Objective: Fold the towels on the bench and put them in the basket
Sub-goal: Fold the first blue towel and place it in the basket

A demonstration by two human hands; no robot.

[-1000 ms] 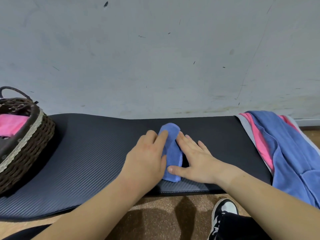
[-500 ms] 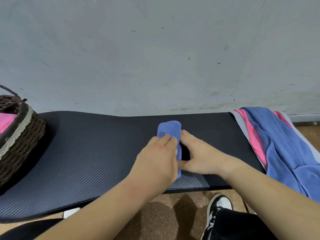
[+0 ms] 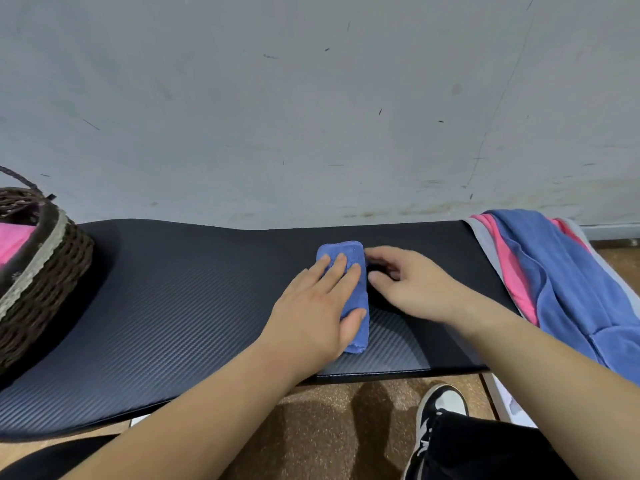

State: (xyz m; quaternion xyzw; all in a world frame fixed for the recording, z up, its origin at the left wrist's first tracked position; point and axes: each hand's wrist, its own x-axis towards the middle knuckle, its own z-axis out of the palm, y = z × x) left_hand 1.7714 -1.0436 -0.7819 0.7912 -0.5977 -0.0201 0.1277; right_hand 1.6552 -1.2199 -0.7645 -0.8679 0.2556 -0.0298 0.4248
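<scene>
A small blue towel, folded into a narrow strip, lies on the black padded bench near its middle. My left hand rests flat on top of it with straight fingers, the thumb lying over its near part. My right hand sits on the bench just right of the towel, its fingers loosely curled and one fingertip at the towel's far right edge. The dark wicker basket stands at the bench's left end with a pink towel inside.
A loose pile of towels, blue, pink and grey, hangs over the bench's right end. A grey wall runs right behind the bench. Below the front edge are brown floor and a black-and-white shoe.
My left hand has slid from the towel's left side onto its top and flattened. My right hand has drawn back to the right and curled its fingers.
</scene>
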